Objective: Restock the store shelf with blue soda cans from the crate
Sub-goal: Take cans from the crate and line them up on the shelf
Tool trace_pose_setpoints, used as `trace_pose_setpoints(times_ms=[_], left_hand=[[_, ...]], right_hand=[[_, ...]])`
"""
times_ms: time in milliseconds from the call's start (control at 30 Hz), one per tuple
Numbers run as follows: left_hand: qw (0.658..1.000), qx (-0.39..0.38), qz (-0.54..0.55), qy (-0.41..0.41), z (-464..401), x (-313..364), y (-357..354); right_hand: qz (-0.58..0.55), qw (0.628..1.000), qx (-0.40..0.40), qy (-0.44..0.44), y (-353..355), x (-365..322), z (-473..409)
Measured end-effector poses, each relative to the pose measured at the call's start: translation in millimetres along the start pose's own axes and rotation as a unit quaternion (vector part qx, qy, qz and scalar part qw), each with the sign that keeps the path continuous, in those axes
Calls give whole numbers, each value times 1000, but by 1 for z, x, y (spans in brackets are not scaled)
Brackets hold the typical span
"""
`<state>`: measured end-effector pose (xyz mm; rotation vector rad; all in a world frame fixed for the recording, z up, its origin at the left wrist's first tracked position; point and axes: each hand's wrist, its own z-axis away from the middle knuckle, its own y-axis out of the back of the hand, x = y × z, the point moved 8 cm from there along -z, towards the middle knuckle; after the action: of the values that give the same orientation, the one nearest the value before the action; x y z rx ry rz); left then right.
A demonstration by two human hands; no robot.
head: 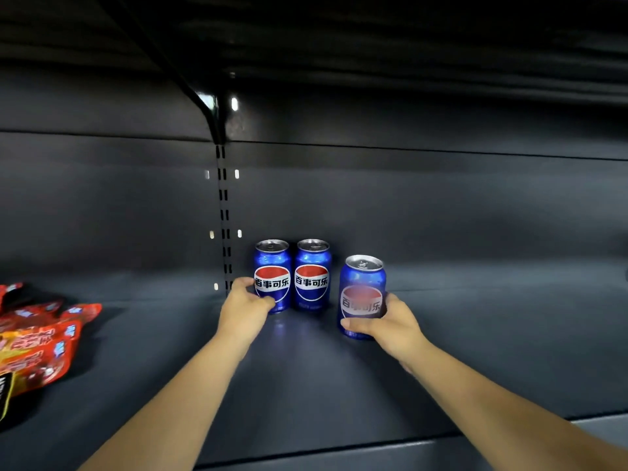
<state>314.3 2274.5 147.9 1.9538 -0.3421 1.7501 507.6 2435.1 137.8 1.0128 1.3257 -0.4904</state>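
Three blue soda cans stand on the dark shelf [306, 375]. The left can [276, 266] stands against the back panel, and my left hand [243, 305] grips its lower left side. The middle can [312, 273] stands upright right beside it, untouched. The right can [362, 287] is a little nearer to me and apart from the pair; my right hand [387, 326] grips its lower part with the thumb across the front. Whether this can's base touches the shelf, I cannot tell. The crate is out of view.
Red and orange snack bags [37, 348] lie on the shelf at the far left. A slotted upright [223, 212] runs down the back panel just left of the cans. Another shelf [373, 45] hangs overhead. The shelf's front edge [339, 450] runs below my forearms.
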Motion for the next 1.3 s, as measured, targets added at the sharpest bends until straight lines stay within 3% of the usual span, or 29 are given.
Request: trace_pose_setpoints(times_ms=[200, 500, 800, 1000, 1300], left_hand=[[999, 15, 36, 15, -9, -18, 6], [999, -6, -9, -33, -6, -13, 0], [997, -34, -20, -59, 14, -1, -8], [997, -41, -29, -67, 15, 1, -8], [996, -44, -36, -62, 17, 3, -8]], right_hand=[[82, 996, 42, 18, -4, 5, -30], [182, 981, 64, 14, -12, 10, -43], [417, 908, 35, 13, -22, -5, -27], [456, 889, 32, 6, -23, -6, -25], [458, 889, 15, -6, -26, -2, -26]])
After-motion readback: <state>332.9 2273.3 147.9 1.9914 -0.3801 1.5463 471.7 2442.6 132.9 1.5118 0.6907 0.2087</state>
